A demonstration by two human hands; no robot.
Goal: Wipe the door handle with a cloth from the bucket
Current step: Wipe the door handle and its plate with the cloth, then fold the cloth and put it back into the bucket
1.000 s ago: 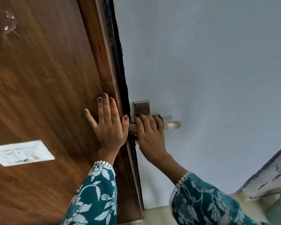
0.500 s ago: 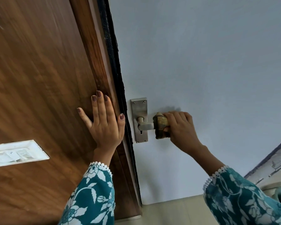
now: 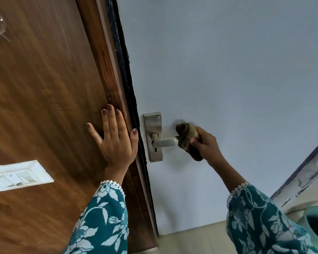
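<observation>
A steel lever door handle on its backplate is fixed to the pale blue door. My right hand grips a brown bunched cloth that covers the free end of the lever. My left hand lies flat with fingers spread on the brown wooden frame, just left of the door's edge. Part of a teal bucket shows at the lower right corner.
A white switch plate sits on the wooden panel at the left. A black seal strip runs along the door's edge. Pale floor lies below the door, and a worn skirting rises at the right.
My right hand has slid the cloth rightward along the lever, from the backplate out to its free end, uncovering the backplate and most of the lever. My left hand stays pressed on the frame.
</observation>
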